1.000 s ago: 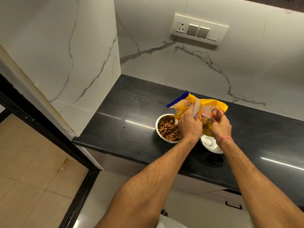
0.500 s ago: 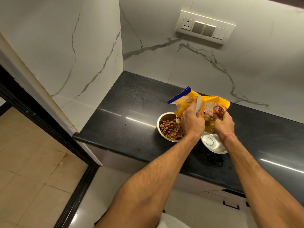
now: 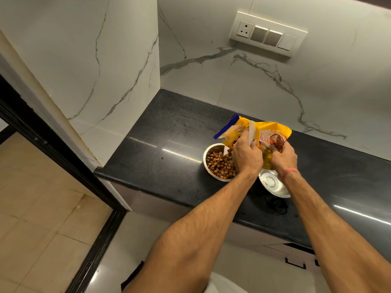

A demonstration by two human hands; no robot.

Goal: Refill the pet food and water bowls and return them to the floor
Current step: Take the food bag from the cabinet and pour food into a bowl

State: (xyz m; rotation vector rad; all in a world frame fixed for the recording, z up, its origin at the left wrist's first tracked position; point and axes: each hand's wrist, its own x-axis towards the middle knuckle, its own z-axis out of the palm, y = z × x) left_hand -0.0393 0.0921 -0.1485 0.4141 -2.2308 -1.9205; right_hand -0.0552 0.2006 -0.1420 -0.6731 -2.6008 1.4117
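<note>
Right now the yellow pet food bag is up off the counter, gripped w/ both hands, sitting above and just behind the two steel bowls. Left hand is clenched on the bag's left side near a white inner flap; right hand is clenched on the right side, over the printed pic of kibble. Bag is crumpled, w/ a blue strip sticking out at its upper left corner. Can't tell whether its mouth is open.

Food bowl, round stainless, sits on the black countertop near the front edge, partly under the left hand. It's holding a good layer of brown kibble, pieces covering the bottom.

Second bowl, also steel, sits just right of the first, close to the counter's front edge, partly hidden by the right wrist. Shiny bottom shows; can't tell if there's water in it.

Right wrist has a red thread band.

Behind the counter: white marble-look wall w/ grey veins and a switch plate w/ one socket. Left of counter, a black door frame and beige floor tiles.
</note>
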